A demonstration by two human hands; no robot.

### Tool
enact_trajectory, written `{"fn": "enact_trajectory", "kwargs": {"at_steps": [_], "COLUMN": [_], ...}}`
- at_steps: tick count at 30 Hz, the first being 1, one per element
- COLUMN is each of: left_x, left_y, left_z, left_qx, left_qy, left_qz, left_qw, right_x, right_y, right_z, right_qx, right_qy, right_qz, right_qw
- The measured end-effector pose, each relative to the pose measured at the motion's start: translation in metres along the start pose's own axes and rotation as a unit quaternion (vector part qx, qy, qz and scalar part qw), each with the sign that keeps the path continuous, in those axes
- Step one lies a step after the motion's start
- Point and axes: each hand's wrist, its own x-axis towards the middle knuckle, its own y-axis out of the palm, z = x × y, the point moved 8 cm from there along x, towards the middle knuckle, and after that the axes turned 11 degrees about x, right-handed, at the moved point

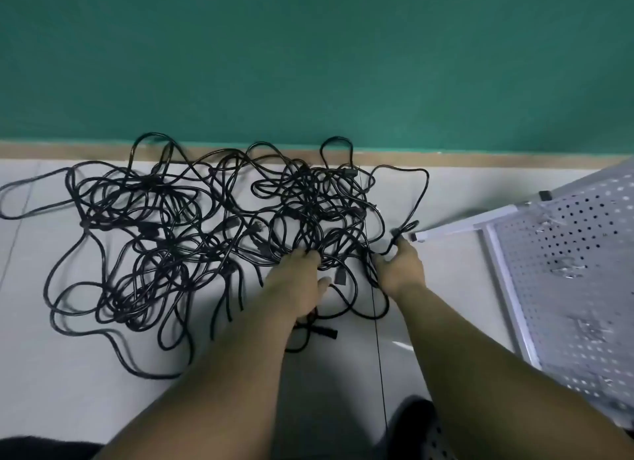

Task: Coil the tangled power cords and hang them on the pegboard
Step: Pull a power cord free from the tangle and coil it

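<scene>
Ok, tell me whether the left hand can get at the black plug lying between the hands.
Likely yes. The plug lies uncovered just beside the left hand, by its thumb. But its fingers are curled into the tangled cords, so it would have to let go first.

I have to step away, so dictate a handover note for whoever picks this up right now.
Left hand: fingers curled into the tangled power cords on the floor.
Right hand: pinches one cord loop at the pile's right edge.
Pegboard: at the right, no cords on it.
Done: nothing coiled.
To do: untangle, coil and hang every cord.
</scene>
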Motion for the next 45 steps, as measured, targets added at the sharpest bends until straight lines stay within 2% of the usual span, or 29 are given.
{"fn": "enact_trajectory", "kwargs": {"at_steps": [2,7,9,11,14,17,20,22,25,30,35,37,40,42,45], "left_x": [-0.004,-0.012,-0.011,-0.011,-0.013,-0.024,-0.042,-0.056,-0.077,-0.126,-0.185,-0.206,-0.237,-0.255,-0.266], "left_y": [0.001,0.009,0.002,-0.012,-0.041,-0.075,-0.095,-0.103,-0.116,-0.163,-0.218,-0.239,-0.268,-0.283,-0.288], "left_z": [0.000,0.005,0.000,-0.011,-0.029,-0.045,-0.055,-0.062,-0.066,-0.060,-0.067,-0.064,-0.048,-0.031,-0.007], "left_qx": [-0.056,-0.032,-0.062,-0.136,-0.275,-0.352,-0.419,-0.446,-0.420,-0.368,-0.356,-0.350,-0.312,-0.284,-0.273], "left_qy": [-0.015,-0.013,-0.012,-0.006,-0.003,-0.008,-0.022,0.000,0.038,0.068,0.141,0.158,0.134,0.096,0.046], "left_qz": [-0.001,0.018,0.003,-0.030,-0.072,-0.081,-0.067,-0.068,-0.108,-0.222,-0.261,-0.286,-0.347,-0.392,-0.391], "left_qw": [0.998,0.999,0.998,0.990,0.959,0.932,0.905,0.893,0.900,0.901,0.886,0.878,0.874,0.870,0.878], "right_x": [-0.001,-0.012,-0.019,-0.029,-0.050,-0.073,-0.103,-0.122,-0.143,-0.148,-0.151,-0.156,-0.174,-0.196,-0.239], "right_y": [-0.004,-0.010,-0.015,-0.020,-0.026,-0.031,-0.035,-0.036,-0.049,-0.101,-0.098,-0.103,-0.133,-0.162,-0.205], "right_z": [0.001,-0.013,-0.009,0.007,0.040,0.070,0.088,0.096,0.108,0.120,0.127,0.131,0.155,0.180,0.216], "right_qx": [0.041,0.053,0.045,0.021,-0.014,-0.035,-0.108,-0.149,-0.160,-0.098,-0.151,-0.154,-0.079,0.007,0.116], "right_qy": [0.008,-0.011,-0.034,-0.081,-0.175,-0.281,-0.372,-0.409,-0.428,-0.359,-0.346,-0.348,-0.373,-0.392,-0.431], "right_qz": [-0.005,0.011,0.014,0.019,0.046,0.071,0.094,0.107,0.094,-0.049,0.040,0.030,-0.026,-0.031,-0.037], "right_qw": [0.999,0.999,0.998,0.996,0.983,0.956,0.917,0.894,0.885,0.927,0.925,0.924,0.924,0.920,0.894]}}
